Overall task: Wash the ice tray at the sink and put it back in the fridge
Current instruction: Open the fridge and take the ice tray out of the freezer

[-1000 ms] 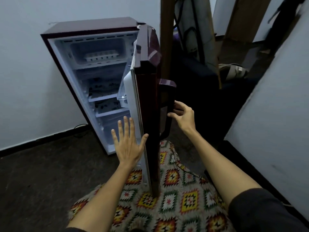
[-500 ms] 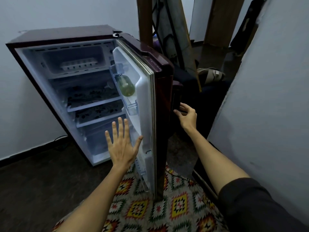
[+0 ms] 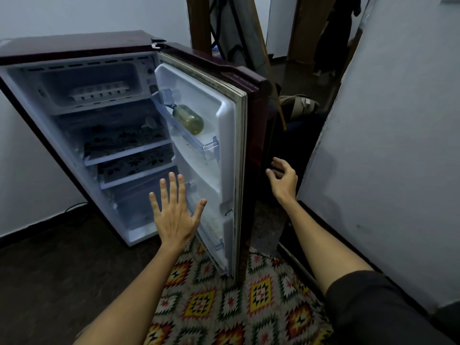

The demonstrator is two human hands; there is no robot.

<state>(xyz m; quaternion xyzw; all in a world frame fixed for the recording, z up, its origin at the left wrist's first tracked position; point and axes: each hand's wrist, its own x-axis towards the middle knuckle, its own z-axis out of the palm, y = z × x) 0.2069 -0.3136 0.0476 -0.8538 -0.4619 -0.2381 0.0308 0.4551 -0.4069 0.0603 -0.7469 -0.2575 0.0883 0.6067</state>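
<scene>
A small maroon fridge [image 3: 74, 49] stands open against the wall. A white ice tray [image 3: 98, 92] lies in the freezer compartment at the top. The fridge door [image 3: 224, 155] is swung wide to the right. My left hand [image 3: 174, 215] hovers with fingers spread in front of the lower shelves, holding nothing. My right hand [image 3: 283, 178] sits just off the door's outer face, fingers loosely curled, gripping nothing.
A green bottle [image 3: 189, 118] lies in the door's upper rack. Patterned shelves [image 3: 124, 150] fill the fridge middle. A colourful woven rug [image 3: 224, 302] covers the floor beneath me. A grey panel [image 3: 388, 155] leans close on the right, with sandals [image 3: 298, 104] behind the door.
The door has swung further open to the right. My right hand has come off the door handle and now hangs free beside it. My left hand stays spread.
</scene>
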